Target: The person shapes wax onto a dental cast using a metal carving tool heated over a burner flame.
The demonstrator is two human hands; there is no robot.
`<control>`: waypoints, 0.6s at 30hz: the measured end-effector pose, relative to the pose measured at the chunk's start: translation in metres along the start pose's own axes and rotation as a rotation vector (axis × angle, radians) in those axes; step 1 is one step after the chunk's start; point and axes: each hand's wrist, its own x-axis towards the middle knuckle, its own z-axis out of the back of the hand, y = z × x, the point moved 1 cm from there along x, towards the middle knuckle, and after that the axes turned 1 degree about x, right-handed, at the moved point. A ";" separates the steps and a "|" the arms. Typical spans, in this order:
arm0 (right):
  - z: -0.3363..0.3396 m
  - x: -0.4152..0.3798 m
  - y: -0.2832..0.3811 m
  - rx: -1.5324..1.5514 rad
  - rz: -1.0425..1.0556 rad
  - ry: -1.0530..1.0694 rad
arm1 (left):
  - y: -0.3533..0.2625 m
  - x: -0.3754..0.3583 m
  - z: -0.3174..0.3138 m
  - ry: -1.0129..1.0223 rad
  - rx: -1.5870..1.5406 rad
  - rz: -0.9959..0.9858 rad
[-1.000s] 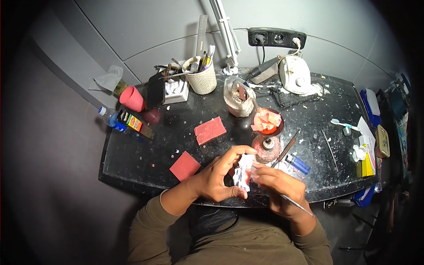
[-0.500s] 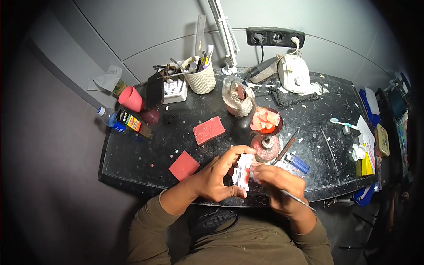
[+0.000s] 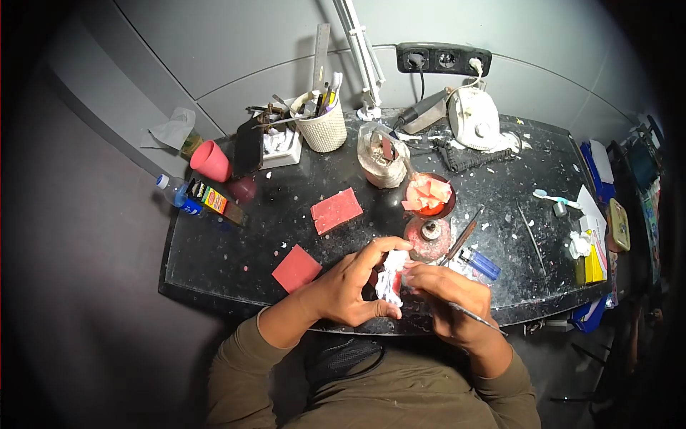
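Observation:
Between thumb and fingers, my left hand [image 3: 355, 287] grips a white plaster piece [image 3: 391, 280] with a red patch on its right side. My right hand [image 3: 453, 297] is closed around a thin metal tool [image 3: 477, 317], whose handle sticks out to the lower right. Its working tip is hidden by the fingers at the red patch. Just beyond the hands stands a round burner [image 3: 429, 238] with a reddish, speckled body. Two flat red wax sheets [image 3: 336, 211] [image 3: 296, 269] lie left of the hands.
A bowl of pink wax pieces [image 3: 430, 196], a glass jar [image 3: 383, 157] and a woven cup of tools [image 3: 322, 129] stand on the black table [image 3: 214, 257]. A blue lighter [image 3: 481, 264] and a brown-handled knife [image 3: 463, 239] lie right of the burner. A bottle [image 3: 171, 187] stands at left.
The view has shifted very slightly. My right hand has turned a little at the plaster piece, and both hands keep their holds.

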 end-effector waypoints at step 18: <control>0.004 -0.003 -0.010 0.167 0.018 0.033 | 0.010 0.001 -0.002 -0.014 -0.213 -0.098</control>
